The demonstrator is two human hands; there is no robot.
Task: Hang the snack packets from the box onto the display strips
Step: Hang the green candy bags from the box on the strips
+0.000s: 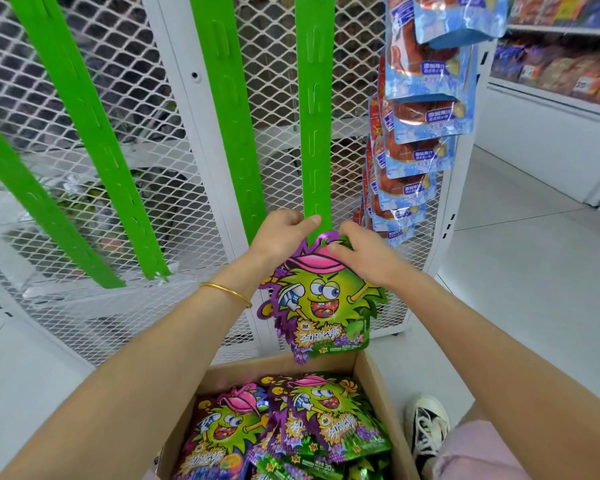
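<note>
A purple and green snack packet (321, 303) with a cartoon face hangs at the bottom end of a green display strip (315, 133). My left hand (281, 233) pinches the strip's lower end against the packet's top. My right hand (364, 254) grips the packet's top edge near its hang hole. Below, an open cardboard box (369, 382) holds several more of the same packets (284, 424). Three other green strips (222, 109) hang bare to the left on the white mesh rack.
A white wire-mesh rack (174, 140) stands behind the strips. Blue and red snack bags (423, 126) hang in a column at the right. Stocked shelves (561, 64) are at the far right. My shoe (426, 424) rests beside the box on the pale floor.
</note>
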